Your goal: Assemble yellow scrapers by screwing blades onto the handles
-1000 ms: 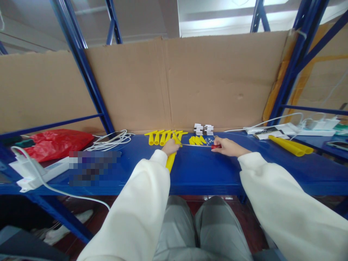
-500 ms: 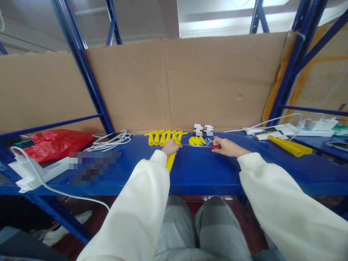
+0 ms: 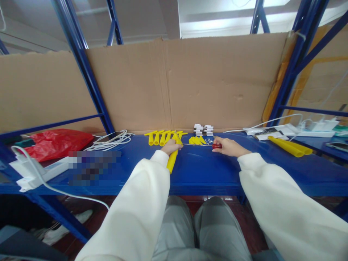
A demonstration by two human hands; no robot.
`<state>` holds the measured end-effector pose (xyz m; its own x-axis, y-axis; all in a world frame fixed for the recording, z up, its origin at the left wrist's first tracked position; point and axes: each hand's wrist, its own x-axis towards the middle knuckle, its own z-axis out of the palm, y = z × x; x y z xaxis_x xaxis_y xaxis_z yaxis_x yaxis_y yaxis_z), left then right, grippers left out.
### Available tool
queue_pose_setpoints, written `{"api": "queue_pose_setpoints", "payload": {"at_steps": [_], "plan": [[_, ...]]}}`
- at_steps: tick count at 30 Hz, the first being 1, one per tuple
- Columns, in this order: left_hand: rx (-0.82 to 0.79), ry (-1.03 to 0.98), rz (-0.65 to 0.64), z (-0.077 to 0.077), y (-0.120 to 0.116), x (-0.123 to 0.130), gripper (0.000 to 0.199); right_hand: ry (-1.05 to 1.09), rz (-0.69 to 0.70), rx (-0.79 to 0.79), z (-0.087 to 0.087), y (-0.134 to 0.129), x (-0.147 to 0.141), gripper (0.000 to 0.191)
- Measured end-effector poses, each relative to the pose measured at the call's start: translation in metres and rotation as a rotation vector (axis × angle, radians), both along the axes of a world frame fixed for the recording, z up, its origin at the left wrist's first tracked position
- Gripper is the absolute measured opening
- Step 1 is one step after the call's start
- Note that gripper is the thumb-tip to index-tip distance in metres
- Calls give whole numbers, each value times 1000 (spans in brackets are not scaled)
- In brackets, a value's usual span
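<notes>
My left hand is closed around a yellow tapered tube, whose wide end points toward me and whose upper part leans up past my fingers. Closed on the red handle of a screwdriver is my right hand. The screwdriver's thin shaft lies level and reaches left to the held tube; its tip is too small to make out there. Behind my left hand stands a row of similar yellow tubes with crosspieces on top. Several small yellow pieces lie between my hands, farther back.
Black-and-white small parts are stacked by the cardboard wall. Two yellow tubes lie at the right near power strips and cables. On the left are a red plastic bag, a coiled white cable and a white power strip.
The held tube has turned slightly, showing more of its yellow upper part. The screwdriver handle has shifted a little to the right with my right hand.
</notes>
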<state>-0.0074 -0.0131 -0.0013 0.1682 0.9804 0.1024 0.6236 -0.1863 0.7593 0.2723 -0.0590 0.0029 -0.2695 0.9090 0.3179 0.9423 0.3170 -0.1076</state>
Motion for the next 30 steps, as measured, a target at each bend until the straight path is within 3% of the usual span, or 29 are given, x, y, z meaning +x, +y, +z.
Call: {"api": "queue_pose_setpoints", "payload": {"at_steps": [3, 6, 13, 20, 30], "plan": [[-123, -20, 0, 6, -6, 2, 6, -12, -36, 16, 1, -2, -1, 16], [-145, -42, -1, 8, -9, 2, 4, -37, -42, 51, 3, -3, -1, 11], [-148, -44, 10, 7, -9, 1, 7, -84, 23, 64, 2, -1, 3, 17], [-124, -45, 26, 8, -9, 1, 7, -94, 4, 12, 3, -2, 1, 25], [-113, -18, 28, 7, -8, 1, 6, -24, 13, 10, 1, -2, 1, 14]]}}
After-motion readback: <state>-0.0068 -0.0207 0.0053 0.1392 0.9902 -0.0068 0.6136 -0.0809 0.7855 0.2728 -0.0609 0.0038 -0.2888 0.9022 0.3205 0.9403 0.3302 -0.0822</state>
